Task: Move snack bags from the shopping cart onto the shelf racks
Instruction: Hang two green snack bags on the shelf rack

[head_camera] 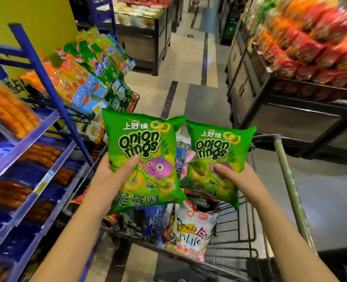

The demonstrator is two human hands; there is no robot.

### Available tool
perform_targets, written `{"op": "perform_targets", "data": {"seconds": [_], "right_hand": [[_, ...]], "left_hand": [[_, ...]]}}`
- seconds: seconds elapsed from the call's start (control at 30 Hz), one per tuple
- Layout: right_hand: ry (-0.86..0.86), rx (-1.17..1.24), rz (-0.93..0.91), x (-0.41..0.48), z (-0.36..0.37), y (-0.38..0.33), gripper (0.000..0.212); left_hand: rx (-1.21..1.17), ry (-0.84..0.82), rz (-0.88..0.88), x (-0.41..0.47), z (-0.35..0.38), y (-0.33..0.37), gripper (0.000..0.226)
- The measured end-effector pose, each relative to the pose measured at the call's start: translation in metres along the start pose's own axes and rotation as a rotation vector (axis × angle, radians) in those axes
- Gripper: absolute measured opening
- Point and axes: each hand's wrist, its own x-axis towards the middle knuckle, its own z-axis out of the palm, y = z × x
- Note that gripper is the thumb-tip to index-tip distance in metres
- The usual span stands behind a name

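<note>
I hold two green onion-rings snack bags upright above the shopping cart. My left hand grips the larger-looking left bag at its lower left edge, thumb on the front. My right hand grips the right bag at its lower right, thumb on the front. Inside the cart lie more bags: a blue one and a white one with lettering. The blue shelf rack stands at my left, its tilted trays carrying orange and blue packs.
A wire rack of green, yellow and orange snack bags stands ahead on the left. A dark display stand piled with red and orange packs lines the right. The cart's green handle bar runs along my right arm. The aisle floor stretches ahead.
</note>
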Motion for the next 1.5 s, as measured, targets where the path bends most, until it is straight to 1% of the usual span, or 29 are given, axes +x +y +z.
{"op": "perform_targets", "data": {"seconds": [0.1,0.17,0.2,0.27,0.3,0.33,0.37,0.4,0.43,0.47,0.5,0.53,0.6,0.67,0.73,0.77,0.8,0.9,1.0,1.03,1.13,1.17,1.23,1.27,1.3,1.37,1.4,1.43,1.5], "right_hand": [[-0.107,0.06,-0.019,-0.002,0.006,-0.019,0.049],[-0.172,0.101,-0.026,0.001,0.01,-0.03,0.053],[-0.207,0.121,-0.027,0.004,0.013,-0.035,0.058],[-0.282,0.148,-0.047,0.009,0.02,-0.046,0.07],[-0.322,0.15,-0.069,0.011,0.024,-0.052,0.077],[-0.362,0.15,-0.088,0.012,0.029,-0.057,0.083],[-0.4,0.142,-0.101,0.012,0.035,-0.061,0.087],[-0.441,0.128,-0.118,0.013,0.04,-0.065,0.086],[-0.48,0.117,-0.137,0.012,0.045,-0.069,0.078],[-0.516,0.109,-0.151,0.01,0.051,-0.073,0.067],[-0.547,0.104,-0.166,0.007,0.058,-0.077,0.057],[-0.581,0.098,-0.188,0.003,0.066,-0.081,0.052],[-0.656,0.089,-0.213,-0.006,0.085,-0.085,0.051],[-0.747,0.102,-0.226,-0.019,0.108,-0.088,0.058],[-0.829,0.093,-0.241,-0.035,0.134,-0.093,0.07],[-0.87,0.083,-0.252,-0.045,0.146,-0.096,0.072],[-0.913,0.076,-0.267,-0.057,0.157,-0.1,0.069],[-1.006,0.048,-0.314,-0.103,0.188,-0.118,0.049],[-1.107,0.025,-0.371,-0.159,0.214,-0.136,0.032],[-1.137,0.028,-0.392,-0.178,0.223,-0.141,0.031],[-1.219,0.046,-0.438,-0.245,0.245,-0.152,0.036],[-1.253,0.054,-0.457,-0.269,0.253,-0.154,0.045],[-1.311,0.058,-0.445,-0.319,0.271,-0.156,0.069],[-1.341,0.071,-0.441,-0.345,0.279,-0.157,0.074],[-1.376,0.082,-0.454,-0.371,0.287,-0.158,0.078],[-1.419,0.085,-0.495,-0.422,0.302,-0.158,0.081],[-1.436,0.087,-0.507,-0.446,0.309,-0.157,0.081],[-1.463,0.089,-0.507,-0.468,0.316,-0.155,0.079],[-1.509,0.093,-0.495,-0.511,0.327,-0.152,0.067]], "left_hand": [[0.024,0.048,0.016,-0.012,-0.015,0.013,0.09],[0.012,0.106,0.028,-0.024,-0.023,0.018,0.087],[-0.007,0.138,0.03,-0.031,-0.025,0.021,0.078],[-0.029,0.212,0.03,-0.048,-0.03,0.027,0.048],[-0.048,0.254,0.033,-0.058,-0.034,0.028,0.039],[-0.062,0.295,0.042,-0.069,-0.037,0.029,0.04],[-0.062,0.328,0.056,-0.082,-0.039,0.029,0.053],[-0.052,0.362,0.068,-0.094,-0.042,0.028,0.072],[-0.039,0.403,0.075,-0.107,-0.044,0.027,0.088],[-0.036,0.442,0.089,-0.122,-0.046,0.027,0.096],[-0.033,0.477,0.104,-0.136,-0.049,0.026,0.1],[-0.027,0.515,0.115,-0.151,-0.052,0.025,0.1],[-0.018,0.602,0.133,-0.185,-0.059,0.024,0.096],[-0.013,0.684,0.14,-0.224,-0.066,0.024,0.094],[-0.016,0.782,0.15,-0.265,-0.072,0.025,0.097],[-0.02,0.83,0.154,-0.286,-0.076,0.024,0.099],[-0.029,0.885,0.163,-0.308,-0.08,0.023,0.1],[-0.044,1.035,0.196,-0.374,-0.092,0.023,0.099],[-0.053,1.13,0.237,-0.439,-0.101,0.024,0.108],[-0.052,1.155,0.254,-0.461,-0.104,0.024,0.107],[-0.062,1.254,0.288,-0.527,-0.11,0.024,0.102],[-0.06,1.278,0.291,-0.55,-0.112,0.024,0.094],[-0.073,1.349,0.306,-0.6,-0.115,0.023,0.053],[-0.077,1.393,0.3,-0.624,-0.116,0.021,0.042],[-0.071,1.414,0.305,-0.65,-0.121,0.017,0.05],[-0.059,1.465,0.321,-0.701,-0.129,0.008,0.089],[-0.059,1.498,0.332,-0.726,-0.132,0.004,0.095],[-0.051,1.523,0.347,-0.751,-0.135,0.0,0.094],[-0.047,1.56,0.352,-0.793,-0.142,-0.004,0.095]]}}
